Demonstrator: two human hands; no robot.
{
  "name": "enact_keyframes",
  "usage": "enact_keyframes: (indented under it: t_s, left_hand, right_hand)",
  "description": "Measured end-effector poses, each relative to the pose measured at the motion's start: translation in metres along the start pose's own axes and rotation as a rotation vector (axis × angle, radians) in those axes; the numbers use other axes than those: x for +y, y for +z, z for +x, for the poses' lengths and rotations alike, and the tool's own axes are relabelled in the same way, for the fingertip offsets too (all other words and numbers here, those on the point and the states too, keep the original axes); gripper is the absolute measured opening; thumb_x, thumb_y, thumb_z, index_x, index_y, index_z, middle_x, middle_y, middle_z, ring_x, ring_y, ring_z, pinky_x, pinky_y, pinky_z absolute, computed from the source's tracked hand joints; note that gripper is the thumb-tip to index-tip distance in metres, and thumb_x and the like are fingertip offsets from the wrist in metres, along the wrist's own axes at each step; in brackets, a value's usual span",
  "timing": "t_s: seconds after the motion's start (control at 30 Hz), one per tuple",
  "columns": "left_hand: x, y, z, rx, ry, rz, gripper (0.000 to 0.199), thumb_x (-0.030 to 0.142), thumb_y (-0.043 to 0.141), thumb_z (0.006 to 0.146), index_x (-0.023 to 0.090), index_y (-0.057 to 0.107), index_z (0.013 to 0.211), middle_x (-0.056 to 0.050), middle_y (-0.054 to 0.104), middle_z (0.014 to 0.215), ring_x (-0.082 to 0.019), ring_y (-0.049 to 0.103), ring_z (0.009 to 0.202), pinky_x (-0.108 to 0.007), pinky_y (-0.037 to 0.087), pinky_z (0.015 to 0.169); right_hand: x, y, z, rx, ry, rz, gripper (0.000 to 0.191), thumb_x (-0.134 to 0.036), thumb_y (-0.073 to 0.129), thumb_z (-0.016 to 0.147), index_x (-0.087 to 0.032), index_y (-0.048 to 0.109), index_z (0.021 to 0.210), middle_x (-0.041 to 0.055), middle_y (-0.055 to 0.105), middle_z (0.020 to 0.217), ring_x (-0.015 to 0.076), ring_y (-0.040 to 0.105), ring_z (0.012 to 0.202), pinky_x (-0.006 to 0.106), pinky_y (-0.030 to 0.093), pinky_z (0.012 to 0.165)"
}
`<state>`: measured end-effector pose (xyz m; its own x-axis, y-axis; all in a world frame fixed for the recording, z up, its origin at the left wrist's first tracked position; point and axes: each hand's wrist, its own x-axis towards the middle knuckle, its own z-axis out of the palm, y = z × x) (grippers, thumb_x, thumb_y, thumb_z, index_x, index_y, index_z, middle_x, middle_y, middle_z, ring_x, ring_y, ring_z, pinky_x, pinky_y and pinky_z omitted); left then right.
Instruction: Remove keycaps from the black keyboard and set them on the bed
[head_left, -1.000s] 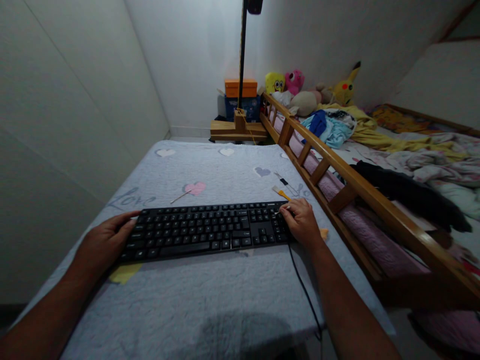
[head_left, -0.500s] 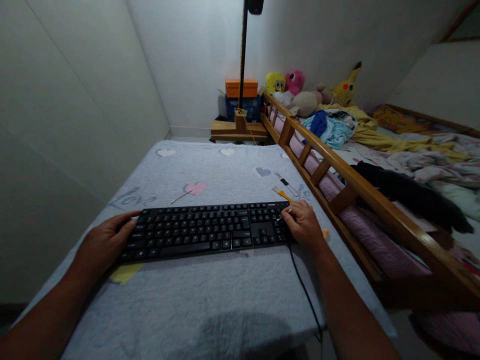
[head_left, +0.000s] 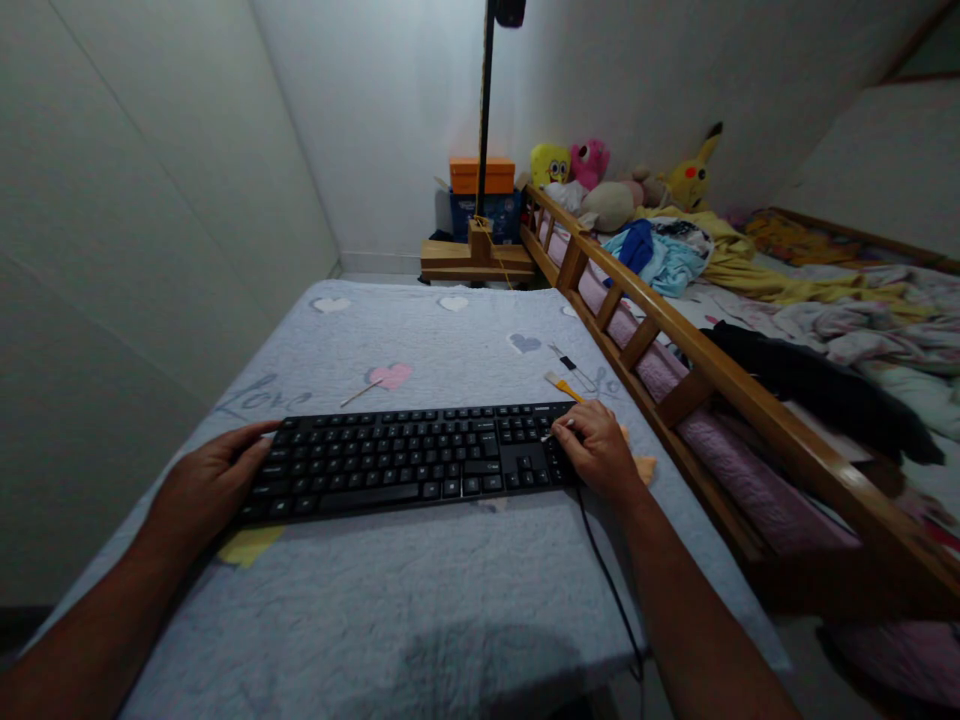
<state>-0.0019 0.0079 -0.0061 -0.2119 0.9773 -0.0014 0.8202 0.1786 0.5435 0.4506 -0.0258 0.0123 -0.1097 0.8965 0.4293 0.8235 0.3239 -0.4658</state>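
Observation:
A black keyboard [head_left: 390, 462] lies on the cloth-covered table. My left hand [head_left: 214, 475] grips its left end, the thumb along the near side and the fingers over the far edge. In my right hand [head_left: 600, 450], closed over the number pad, a thin white cotton swab [head_left: 556, 431] is pinched, its tip at the keys. Another cotton swab [head_left: 361, 392] rests on the cloth beyond the keyboard. Near my right hand lie a small brush [head_left: 565, 387] with a yellow handle and a wire tool with a black middle [head_left: 568, 364].
A black cable [head_left: 604, 560] runs from the keyboard over the table's near edge. Something orange [head_left: 645, 469] lies partly hidden behind my right wrist. Along the right side stands a wooden bed rail [head_left: 675, 345]. A stand with a dark pole [head_left: 486, 110] is beyond the table.
My right hand has shifted slightly to the left with the cotton swab, across the number pad. My left hand and the keyboard stay in place.

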Motion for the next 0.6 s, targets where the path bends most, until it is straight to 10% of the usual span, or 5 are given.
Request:
enact_keyframes:
  t_s: [0.6]
  left_hand:
    - [0.001, 0.002, -0.001, -0.001, -0.016, 0.003, 0.055, 0.050, 0.041, 0.081, 0.019, 0.064, 0.121, -0.008, 0.068, 0.118, -0.026, 0.063, 0.105, -0.038, 0.046, 0.095]
  right_hand:
    - [0.006, 0.000, -0.001, 0.039, 0.020, -0.019, 0.019, -0.024, 0.059, 0.086, -0.020, 0.059, 0.067, 0.0025, 0.063, 0.071, 0.0203, 0.054, 0.081, 0.036, 0.037, 0.079]
